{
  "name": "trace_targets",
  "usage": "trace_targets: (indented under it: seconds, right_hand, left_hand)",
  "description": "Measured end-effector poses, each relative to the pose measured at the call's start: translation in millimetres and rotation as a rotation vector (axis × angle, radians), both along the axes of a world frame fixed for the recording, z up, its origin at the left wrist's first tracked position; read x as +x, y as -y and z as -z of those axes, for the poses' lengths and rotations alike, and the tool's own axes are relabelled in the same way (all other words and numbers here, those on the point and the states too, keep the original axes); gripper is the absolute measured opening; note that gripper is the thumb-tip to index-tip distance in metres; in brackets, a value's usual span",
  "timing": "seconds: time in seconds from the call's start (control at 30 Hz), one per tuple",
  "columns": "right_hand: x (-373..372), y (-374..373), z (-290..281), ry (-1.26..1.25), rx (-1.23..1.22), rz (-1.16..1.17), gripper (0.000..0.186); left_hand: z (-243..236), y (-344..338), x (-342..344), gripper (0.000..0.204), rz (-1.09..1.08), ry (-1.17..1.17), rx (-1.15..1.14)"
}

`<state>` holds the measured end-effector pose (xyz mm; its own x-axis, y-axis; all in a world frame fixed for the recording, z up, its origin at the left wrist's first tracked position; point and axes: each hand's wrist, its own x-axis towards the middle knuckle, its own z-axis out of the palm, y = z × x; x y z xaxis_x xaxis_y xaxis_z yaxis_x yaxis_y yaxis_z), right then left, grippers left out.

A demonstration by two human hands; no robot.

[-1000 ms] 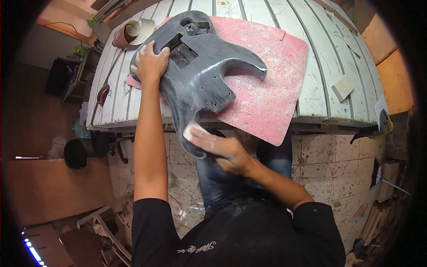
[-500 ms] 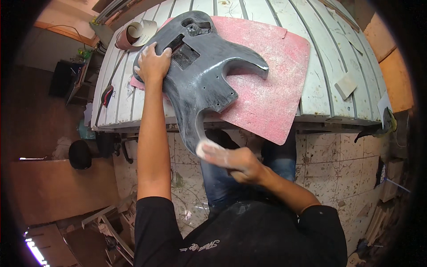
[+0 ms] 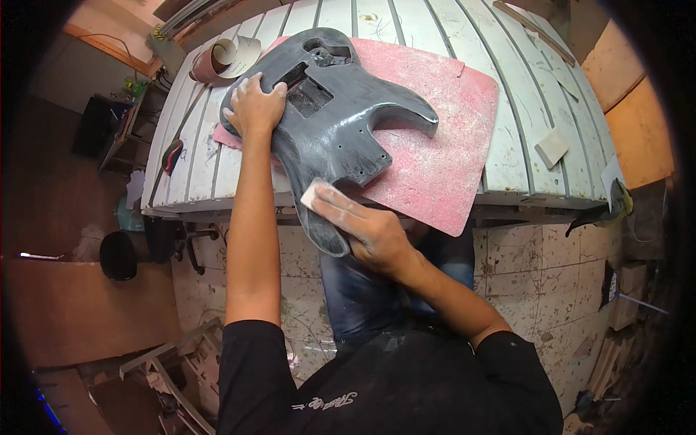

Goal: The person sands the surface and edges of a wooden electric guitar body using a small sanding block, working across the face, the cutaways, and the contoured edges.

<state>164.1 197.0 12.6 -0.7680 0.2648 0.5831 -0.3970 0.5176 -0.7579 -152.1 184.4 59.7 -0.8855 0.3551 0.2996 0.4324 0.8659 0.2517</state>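
One grey guitar body (image 3: 333, 123) lying on pink mat (image 3: 442, 167), tail overhanging bench edge. Left hand (image 3: 255, 107) pressing flat on upper side, fingers spread; right hand (image 3: 366, 232) pinching white sanding block (image 3: 316, 194) against lower edge. Seemingly sanded dull mostly, lower edge remaining. Beyond hands: slatted white bench (image 3: 522, 101), tape roll (image 3: 210, 64); below: tiled floor (image 3: 522, 268).

Guitar body (image 3: 330, 123) on mat (image 3: 442, 159), mat on slatted bench (image 3: 522, 94), tape roll (image 3: 217, 61) behind-left
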Motion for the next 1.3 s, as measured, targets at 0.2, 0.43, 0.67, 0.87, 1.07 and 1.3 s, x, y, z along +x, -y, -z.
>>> trace_targets:
  seconds: [0.2,0.43,0.67,0.87,1.07,1.3]
  right_hand:
    - [0,3,-2,0.134,0.022,0.281,0.067]
    - [3,-3,4,0.06,-0.017,-0.072,0.07]
    - [66,-19,-9,0.157,-0.411,-0.544,0.061]
    - [30,-9,1,0.168,-0.371,-0.211,0.066]
    - [77,-3,-3,0.117,-0.614,-0.022,0.059]
    - [103,-14,19,0.193,-0.77,0.196,0.053]
  left_hand:
    - [1,3,1,0.078,0.006,0.01,0.005]
    - [5,3,1,0.078,0.001,0.002,0.02]
    - [1,3,10,0.077,0.028,0.001,0.048]
    - [5,2,12,0.075,0.058,-0.011,0.119]
    - [25,26,36,0.076,0.19,-0.047,0.176]
    - [28,82,179,0.069,0.588,0.237,0.645]
